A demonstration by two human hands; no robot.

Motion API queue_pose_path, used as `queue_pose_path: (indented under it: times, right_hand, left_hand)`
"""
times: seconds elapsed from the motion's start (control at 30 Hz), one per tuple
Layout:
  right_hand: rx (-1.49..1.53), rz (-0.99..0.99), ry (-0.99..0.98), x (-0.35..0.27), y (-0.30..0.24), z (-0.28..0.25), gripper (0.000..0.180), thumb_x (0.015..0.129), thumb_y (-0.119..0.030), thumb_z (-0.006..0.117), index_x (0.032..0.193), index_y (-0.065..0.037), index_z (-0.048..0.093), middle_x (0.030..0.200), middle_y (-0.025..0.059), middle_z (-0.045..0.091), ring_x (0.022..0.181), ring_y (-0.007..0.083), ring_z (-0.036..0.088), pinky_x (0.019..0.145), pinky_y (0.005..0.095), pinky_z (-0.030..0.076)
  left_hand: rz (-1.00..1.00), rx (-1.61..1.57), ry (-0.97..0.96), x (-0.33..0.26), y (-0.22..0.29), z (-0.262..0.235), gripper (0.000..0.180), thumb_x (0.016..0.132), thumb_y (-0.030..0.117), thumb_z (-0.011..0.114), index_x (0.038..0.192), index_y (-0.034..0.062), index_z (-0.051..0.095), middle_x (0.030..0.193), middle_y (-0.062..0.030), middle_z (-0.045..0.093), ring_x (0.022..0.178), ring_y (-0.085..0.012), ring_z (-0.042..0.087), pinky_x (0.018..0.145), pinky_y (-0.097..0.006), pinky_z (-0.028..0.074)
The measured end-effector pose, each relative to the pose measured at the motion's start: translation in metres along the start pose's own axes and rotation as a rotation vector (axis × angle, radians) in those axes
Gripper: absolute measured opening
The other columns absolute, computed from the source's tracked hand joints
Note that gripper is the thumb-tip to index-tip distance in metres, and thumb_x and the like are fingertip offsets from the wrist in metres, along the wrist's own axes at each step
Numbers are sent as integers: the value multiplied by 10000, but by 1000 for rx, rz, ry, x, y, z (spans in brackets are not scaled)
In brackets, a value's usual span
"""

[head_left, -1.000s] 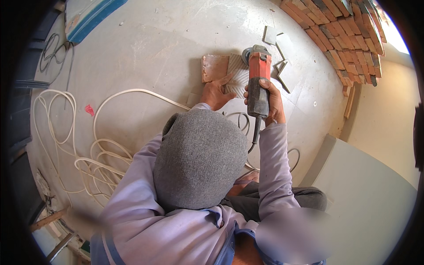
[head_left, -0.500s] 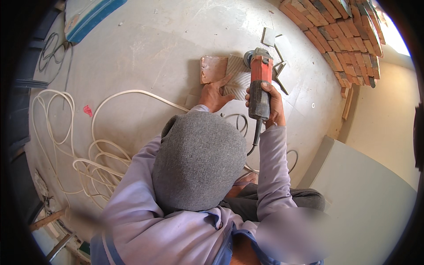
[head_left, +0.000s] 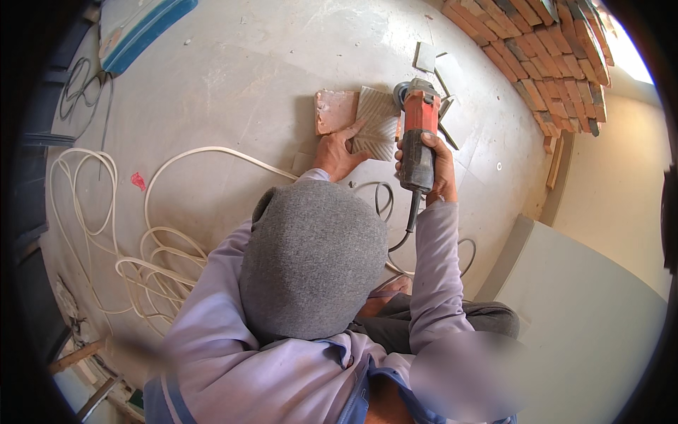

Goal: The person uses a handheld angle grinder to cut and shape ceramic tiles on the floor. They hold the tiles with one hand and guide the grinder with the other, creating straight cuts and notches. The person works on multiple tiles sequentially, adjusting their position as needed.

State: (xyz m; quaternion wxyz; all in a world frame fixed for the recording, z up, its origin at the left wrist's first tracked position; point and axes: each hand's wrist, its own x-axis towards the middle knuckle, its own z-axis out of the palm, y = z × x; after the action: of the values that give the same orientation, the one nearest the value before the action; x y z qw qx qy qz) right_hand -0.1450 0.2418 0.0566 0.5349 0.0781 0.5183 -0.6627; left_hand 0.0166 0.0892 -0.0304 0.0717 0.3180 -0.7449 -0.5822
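- Gripping the red-and-grey angle grinder (head_left: 418,134): the right hand (head_left: 432,164) is wrapping closed around its dark rear body, and the disc end is pointing away from the person.
- Grinder head is sitting at the right edge of the grey ribbed square tile (head_left: 378,121); actual disc contact is hidden, cannot tell.
- Left hand (head_left: 339,150) is lying flat with fingers spread, pressing on the near left part of the tile, holding it down rather than grasping it.
- Tile is lying back-side up on the pale concrete floor (head_left: 233,78), partly overlapping a reddish-pink square tile piece (head_left: 335,110) just to its left.
- Black power cord (head_left: 408,219) is trailing from the grinder's rear toward the person's right sleeve.
- White hose loops (head_left: 152,261) are lying on the floor at the left.
- Small grey tile offcuts (head_left: 432,62) are lying just beyond the grinder; a stack of red bricks (head_left: 544,49) is sitting top right.
- Blue-edged board (head_left: 138,28) is lying top left.
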Motion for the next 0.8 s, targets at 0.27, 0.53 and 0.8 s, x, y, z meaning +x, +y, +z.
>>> queue_pose_path:
  times: [0.27,0.53,0.8]
  right_hand:
    - [3,-78,67,-4,2,4,519,833,-308,712,1093,122,583,894,220,690,700,304,729,584,410,654]
    - [32,-58,27,-3,-2,-5,481,840,-294,713,1124,71,582,905,205,688,710,300,722,589,407,637]
    - [3,-49,14,-13,-8,1,504,821,-314,715,1086,96,589,820,211,687,627,308,710,558,393,630]
  left_hand:
    - [13,-5,-6,-1,0,-1,810,747,207,857,1493,191,541,572,-17,554,532,-83,471,574,-297,472]
    - [-45,79,-44,1,4,-3,821,748,302,878,1492,262,533,647,-60,627,585,-139,578,629,-328,529]
    - [-66,96,-99,1,11,-10,781,781,249,844,1496,238,531,686,-68,636,622,-148,583,668,-309,532]
